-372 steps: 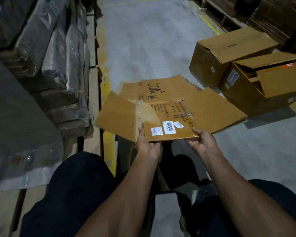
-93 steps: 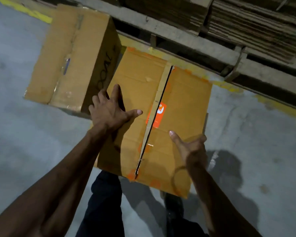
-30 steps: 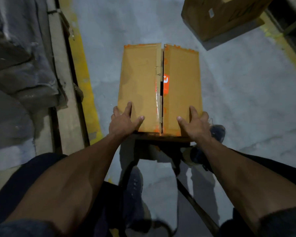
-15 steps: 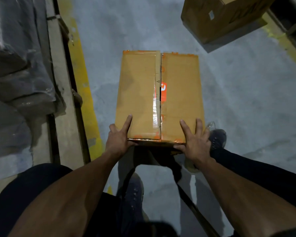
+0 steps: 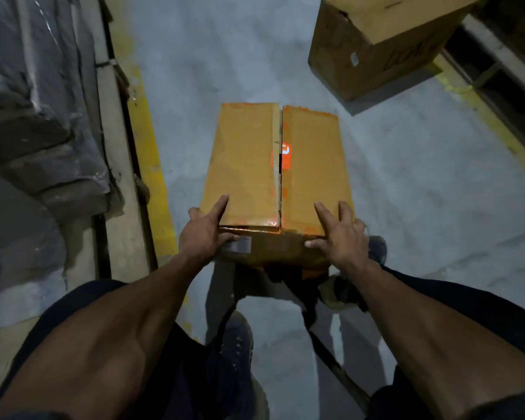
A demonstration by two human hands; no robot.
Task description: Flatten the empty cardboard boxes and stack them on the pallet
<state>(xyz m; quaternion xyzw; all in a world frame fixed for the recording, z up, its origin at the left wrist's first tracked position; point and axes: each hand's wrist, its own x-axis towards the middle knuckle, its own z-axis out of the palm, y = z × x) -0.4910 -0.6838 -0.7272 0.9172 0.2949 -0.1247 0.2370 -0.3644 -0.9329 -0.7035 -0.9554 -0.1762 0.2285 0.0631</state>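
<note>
While a second box (image 5: 373, 40) sits near the floor's far right edge, a person's left hand (image 5: 205, 234) and right hand (image 5: 343, 237) clamp spread fingers on the near corners of an unflattened box (image 5: 249, 165) mid-floor, beside the pallet (image 5: 115, 147).

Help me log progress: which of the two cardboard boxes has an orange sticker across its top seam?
The box under both hands, directly ahead; its orange sticker straddles the seam. The far box at upper right shows none.
</note>
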